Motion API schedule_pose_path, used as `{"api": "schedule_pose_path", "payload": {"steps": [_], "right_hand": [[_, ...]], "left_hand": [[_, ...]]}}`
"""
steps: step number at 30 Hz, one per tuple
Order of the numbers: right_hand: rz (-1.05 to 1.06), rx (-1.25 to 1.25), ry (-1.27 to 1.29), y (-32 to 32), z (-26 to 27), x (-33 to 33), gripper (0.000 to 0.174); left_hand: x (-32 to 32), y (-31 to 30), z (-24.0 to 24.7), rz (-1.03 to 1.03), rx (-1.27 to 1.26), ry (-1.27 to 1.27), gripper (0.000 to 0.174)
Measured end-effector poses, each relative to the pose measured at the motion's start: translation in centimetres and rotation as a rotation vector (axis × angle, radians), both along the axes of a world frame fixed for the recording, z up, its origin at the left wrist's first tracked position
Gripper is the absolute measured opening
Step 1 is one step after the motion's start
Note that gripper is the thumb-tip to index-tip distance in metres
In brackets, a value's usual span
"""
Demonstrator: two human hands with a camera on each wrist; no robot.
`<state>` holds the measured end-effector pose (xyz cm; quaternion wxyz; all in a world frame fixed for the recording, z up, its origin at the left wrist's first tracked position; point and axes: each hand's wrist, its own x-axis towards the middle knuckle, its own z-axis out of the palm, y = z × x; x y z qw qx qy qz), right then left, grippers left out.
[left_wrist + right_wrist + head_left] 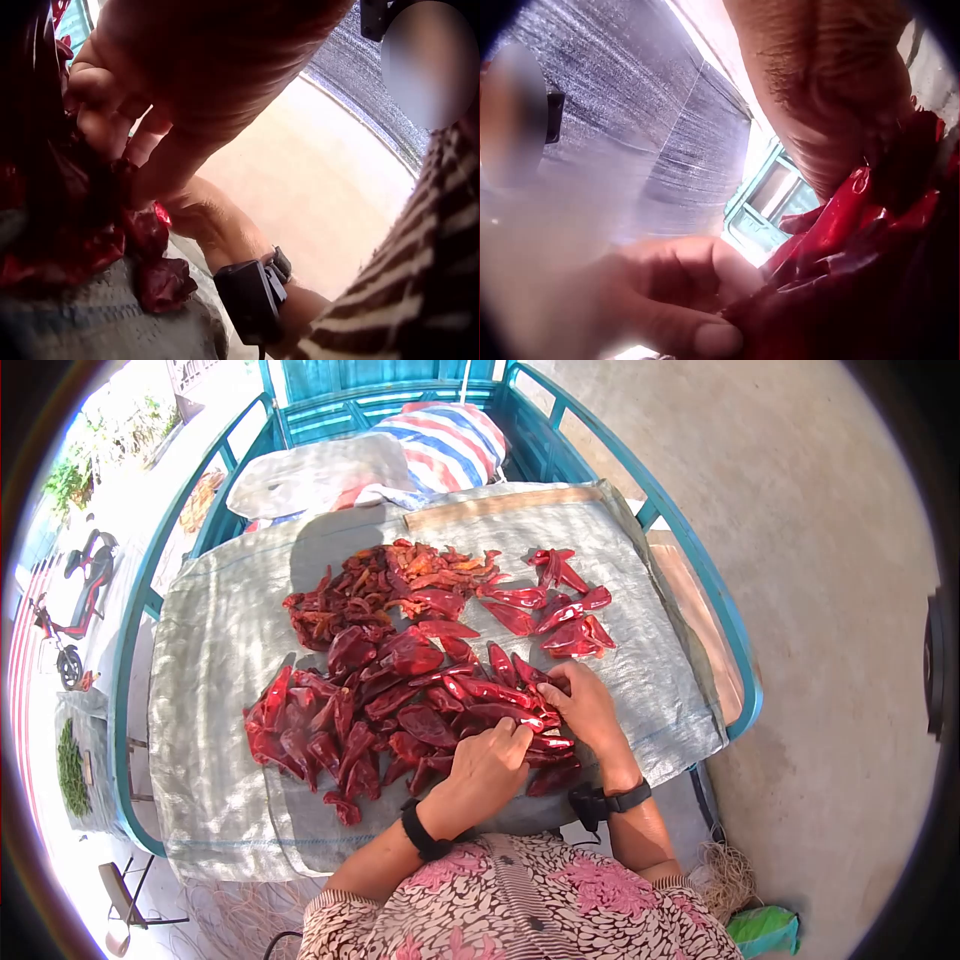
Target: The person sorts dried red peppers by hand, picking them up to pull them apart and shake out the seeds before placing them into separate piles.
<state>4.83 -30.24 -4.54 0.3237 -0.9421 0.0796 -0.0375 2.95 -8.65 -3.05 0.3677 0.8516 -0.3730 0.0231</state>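
Observation:
A large heap of glossy dried red peppers (425, 725) lies on a pale woven sheet (215, 710). At the heap's near right side, the left hand (485, 772) has its fingers curled on a red pepper (495, 714). Just right of it, the right hand (588, 708) pinches a pepper at the heap's edge between thumb and fingers. The left wrist view has the left hand (150, 90) bent over dark peppers (161, 285). In the right wrist view the right hand (832, 97) is above shiny peppers (840, 217), with the left hand (679, 289) opposite; fingertips are partly hidden.
Smaller, shrivelled orange-red peppers (340, 595) lie behind the heap, with several loose glossy ones (575, 637) at the back right. Teal cart rails (690, 550) surround the sheet. Striped sacks (450, 440) and a wooden strip (500, 508) are at the far end.

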Motion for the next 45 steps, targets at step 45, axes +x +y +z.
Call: {"api": "schedule_pose_path", "payload": {"steps": [45], "right_hand": [[-0.076, -0.131, -0.170, 0.0, 6.2, -2.2, 0.047]], "left_hand": [[1.0, 1.1, 2.2, 0.042, -0.224, 0.540, 0.024]]}}
